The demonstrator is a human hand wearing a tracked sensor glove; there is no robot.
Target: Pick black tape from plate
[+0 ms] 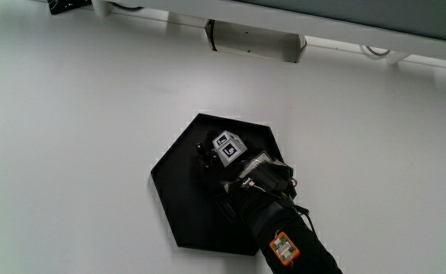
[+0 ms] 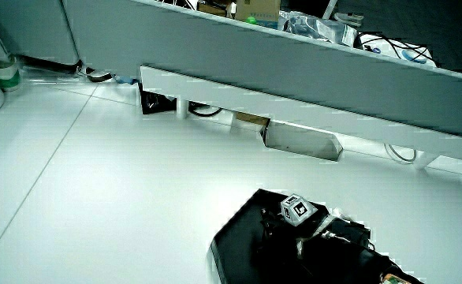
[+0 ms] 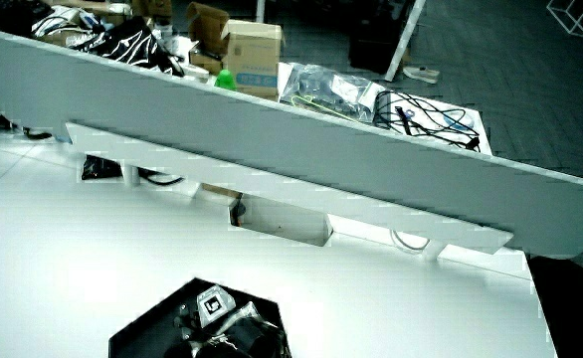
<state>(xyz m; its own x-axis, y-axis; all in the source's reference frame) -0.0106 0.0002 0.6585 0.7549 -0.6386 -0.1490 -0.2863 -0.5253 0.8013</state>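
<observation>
The hand (image 1: 227,164) is low over the black hexagonal plate (image 1: 179,198), with the patterned cube (image 1: 227,147) on its back; whether its fingers are spread or closed I cannot tell. The black tape must lie under the hand, but black on black hides it in all views. The risk, I think: the plate may slide or lift on the smooth white table (image 1: 71,114) if the tape is pulled up carelessly.
</observation>
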